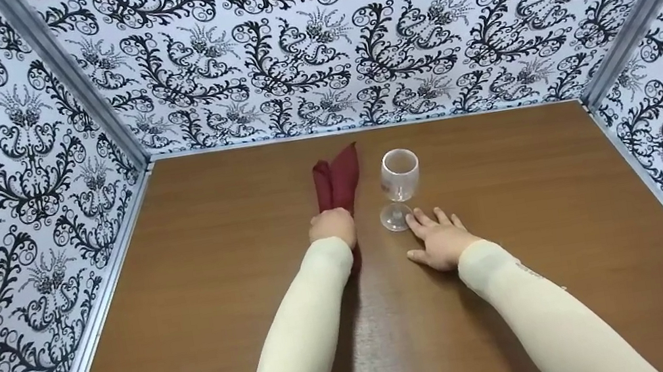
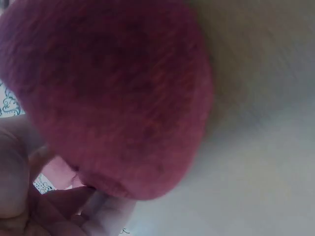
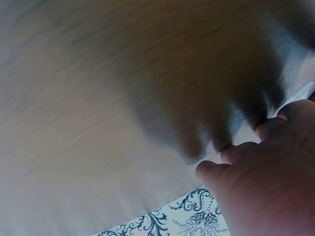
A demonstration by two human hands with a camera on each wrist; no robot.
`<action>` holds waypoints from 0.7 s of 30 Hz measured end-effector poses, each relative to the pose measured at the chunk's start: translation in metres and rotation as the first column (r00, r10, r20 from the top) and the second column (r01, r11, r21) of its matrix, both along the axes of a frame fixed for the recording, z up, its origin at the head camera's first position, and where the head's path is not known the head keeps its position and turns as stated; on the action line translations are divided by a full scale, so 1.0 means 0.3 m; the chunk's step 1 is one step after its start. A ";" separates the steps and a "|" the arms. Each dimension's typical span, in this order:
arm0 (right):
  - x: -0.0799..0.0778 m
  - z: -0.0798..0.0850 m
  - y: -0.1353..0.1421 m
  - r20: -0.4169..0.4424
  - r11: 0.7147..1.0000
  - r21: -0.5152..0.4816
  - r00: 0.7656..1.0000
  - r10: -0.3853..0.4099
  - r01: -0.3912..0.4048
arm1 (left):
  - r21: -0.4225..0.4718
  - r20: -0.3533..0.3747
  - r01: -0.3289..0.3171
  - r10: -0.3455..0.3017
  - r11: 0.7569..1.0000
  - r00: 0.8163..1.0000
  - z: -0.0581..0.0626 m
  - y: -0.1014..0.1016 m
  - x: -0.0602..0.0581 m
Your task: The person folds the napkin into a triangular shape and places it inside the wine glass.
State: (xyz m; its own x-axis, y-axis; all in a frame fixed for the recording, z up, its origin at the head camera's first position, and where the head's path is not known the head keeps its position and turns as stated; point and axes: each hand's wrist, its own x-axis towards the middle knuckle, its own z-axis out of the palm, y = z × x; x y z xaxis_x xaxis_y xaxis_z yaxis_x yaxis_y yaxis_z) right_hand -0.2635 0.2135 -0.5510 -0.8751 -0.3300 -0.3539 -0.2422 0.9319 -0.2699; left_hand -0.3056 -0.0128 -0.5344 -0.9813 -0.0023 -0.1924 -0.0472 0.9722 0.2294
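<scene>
My left hand (image 1: 333,228) grips a dark red cloth napkin (image 1: 337,181), gathered into a long bundle with two pointed ends fanning out beyond the fist. In the left wrist view, a rounded fold of the napkin (image 2: 123,103) fills much of the picture, with the curled fingers (image 2: 106,214) below it. A clear stemmed glass (image 1: 401,173) stands upright to the right of the napkin. Beside its foot, my right hand (image 1: 443,243) is spread palm down with fingers extended, the index fingertip right at the foot's edge. The right wrist view shows these fingers low over the wood.
The brown wooden table (image 1: 214,244) reaches back to a wall panel (image 1: 310,49) with black scroll patterns on white. Similar panels flank both sides, joined by grey metal posts (image 1: 72,80) at the back corners.
</scene>
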 end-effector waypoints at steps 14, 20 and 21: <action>-0.003 0.000 -0.008 0.000 1.000 0.019 1.000 0.010 -0.010 | 0.048 0.089 -0.046 0.042 0.998 0.995 0.004 -0.001 0.001; 0.001 0.003 -0.004 -0.001 1.000 0.016 1.000 0.006 -0.006 | -0.016 0.060 0.034 -0.033 0.999 0.998 0.013 -0.015 0.007; 0.001 0.003 -0.004 -0.001 1.000 0.015 1.000 0.005 -0.005 | -0.019 0.059 0.044 -0.043 0.999 0.997 0.016 -0.017 0.009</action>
